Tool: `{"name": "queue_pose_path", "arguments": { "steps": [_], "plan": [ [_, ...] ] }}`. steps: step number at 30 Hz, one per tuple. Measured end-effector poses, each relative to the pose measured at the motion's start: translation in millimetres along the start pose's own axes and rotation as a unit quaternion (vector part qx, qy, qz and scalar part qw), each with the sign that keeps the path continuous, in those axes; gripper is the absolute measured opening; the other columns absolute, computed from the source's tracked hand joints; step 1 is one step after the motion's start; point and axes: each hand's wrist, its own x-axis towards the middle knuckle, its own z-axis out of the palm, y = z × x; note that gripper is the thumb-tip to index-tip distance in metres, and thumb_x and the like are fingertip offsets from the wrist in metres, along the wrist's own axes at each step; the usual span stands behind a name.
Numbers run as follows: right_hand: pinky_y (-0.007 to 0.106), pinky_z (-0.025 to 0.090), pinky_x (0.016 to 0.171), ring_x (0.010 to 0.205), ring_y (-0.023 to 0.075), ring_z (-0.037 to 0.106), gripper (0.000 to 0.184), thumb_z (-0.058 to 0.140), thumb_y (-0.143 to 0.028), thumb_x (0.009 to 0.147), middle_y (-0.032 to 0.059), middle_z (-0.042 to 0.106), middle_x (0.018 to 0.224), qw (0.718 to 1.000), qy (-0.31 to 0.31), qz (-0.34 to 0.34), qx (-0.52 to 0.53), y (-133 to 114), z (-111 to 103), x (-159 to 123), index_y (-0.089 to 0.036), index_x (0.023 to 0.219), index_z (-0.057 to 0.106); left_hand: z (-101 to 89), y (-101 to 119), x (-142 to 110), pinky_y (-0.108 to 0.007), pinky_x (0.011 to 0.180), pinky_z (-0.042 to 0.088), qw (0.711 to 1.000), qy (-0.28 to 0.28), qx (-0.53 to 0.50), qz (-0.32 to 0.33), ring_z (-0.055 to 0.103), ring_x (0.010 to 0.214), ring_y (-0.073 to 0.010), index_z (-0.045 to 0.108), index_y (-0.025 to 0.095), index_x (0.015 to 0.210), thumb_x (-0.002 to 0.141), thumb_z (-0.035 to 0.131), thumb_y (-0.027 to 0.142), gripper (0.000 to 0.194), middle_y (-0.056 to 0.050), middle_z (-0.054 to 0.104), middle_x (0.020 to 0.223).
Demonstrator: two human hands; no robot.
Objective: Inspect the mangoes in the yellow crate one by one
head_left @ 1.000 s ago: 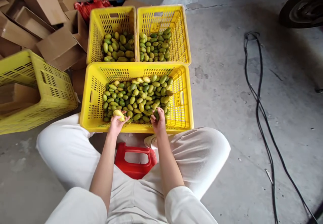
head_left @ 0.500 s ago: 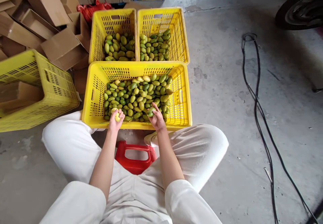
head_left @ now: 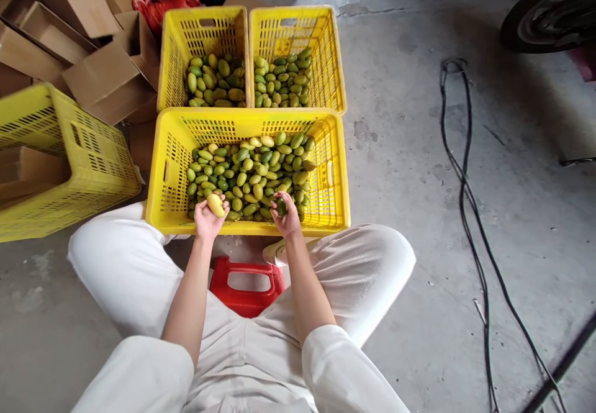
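My left hand point(head_left: 207, 219) holds a yellow oval fruit point(head_left: 216, 205), resting across its upturned palm and curled fingers. In my right hand point(head_left: 288, 217) is a dark green oval fruit point(head_left: 281, 207), held by fingers that partly cover it. Both hands hover over the near side of a yellow plastic crate point(head_left: 345, 211). Inside that crate lies a heap of green and yellowish fruits point(head_left: 249, 177) of the same oval kind, smooth and small enough for one palm. The kind of fruit cannot be told for certain.
Two more yellow crates point(head_left: 203, 12) point(head_left: 339, 59) with similar fruits stand behind the near one. On the left are a tilted yellow crate point(head_left: 100, 152) and cardboard boxes point(head_left: 105, 81). A red stool point(head_left: 246, 307) sits between my legs. Black cable point(head_left: 465, 183) and a wheel point(head_left: 549, 18) are at right.
The yellow fruit has turned in my left hand, which has opened upward and shows more of it. My right hand has rolled its green fruit inward. The whole view has shifted slightly.
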Motion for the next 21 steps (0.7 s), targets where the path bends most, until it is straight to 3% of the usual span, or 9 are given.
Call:
{"name": "queue_pose_path", "arguments": {
  "steps": [3,8,11,15,18,21],
  "plan": [
    [0.022,0.049,0.052,0.074,0.0146,0.059,0.024,0.065,-0.033,0.067,0.0020,0.063,0.091,0.998,-0.042,0.024,-0.032,3,3,-3,-0.024,0.089,0.064,-0.9,-2,0,-0.026,0.070,0.055,1.000,0.018,0.021,-0.008,0.063,0.079,-0.0144,0.061,0.017,0.089,0.084,0.063,0.030,0.014,-0.007,0.063,0.091],
    [0.024,0.052,0.063,0.074,0.0122,0.059,0.032,0.074,-0.026,0.061,-0.0001,0.065,0.095,0.998,-0.051,0.009,-0.021,13,9,-6,-0.024,0.090,0.061,-1.4,-4,2,-0.016,0.054,0.045,1.000,-0.001,0.006,0.023,0.049,0.056,-0.0053,0.052,0.020,0.077,0.078,0.066,0.014,0.016,0.003,0.049,0.071],
    [0.019,0.048,0.059,0.062,0.0064,0.050,0.033,0.074,-0.019,0.060,-0.0052,0.059,0.080,0.999,-0.033,0.020,0.012,17,13,-6,-0.024,0.087,0.056,0.3,0,1,-0.011,0.049,0.041,0.999,0.027,-0.016,0.036,0.044,0.052,-0.0032,0.052,0.020,0.079,0.081,0.061,0.009,0.014,0.005,0.045,0.069],
    [0.015,0.038,0.048,0.057,0.0048,0.046,0.035,0.074,-0.016,0.061,-0.0067,0.056,0.078,0.998,-0.045,0.052,0.008,16,14,-6,-0.025,0.087,0.051,3.6,3,0,-0.010,0.039,0.034,0.999,0.043,0.009,-0.002,0.040,0.045,-0.0017,0.055,0.019,0.083,0.085,0.062,0.014,0.009,0.006,0.046,0.066],
    [0.013,0.020,0.040,0.047,0.0031,0.034,0.038,0.078,-0.021,0.063,-0.0090,0.052,0.071,0.997,-0.051,0.053,-0.013,14,11,-6,-0.026,0.087,0.048,4.4,-1,1,-0.012,0.035,0.028,0.998,0.025,0.048,0.008,0.035,0.039,-0.0016,0.052,0.019,0.077,0.086,0.067,0.024,0.019,0.007,0.042,0.059],
    [0.014,0.015,0.040,0.043,0.0021,0.023,0.040,0.080,-0.035,0.067,-0.0100,0.048,0.067,0.997,-0.056,0.031,-0.034,15,11,-6,-0.026,0.084,0.045,4.2,-6,3,-0.015,0.033,0.026,0.995,0.029,0.093,0.027,0.036,0.036,-0.0032,0.050,0.019,0.072,0.088,0.066,0.035,0.028,0.006,0.043,0.055]
  ]
}}
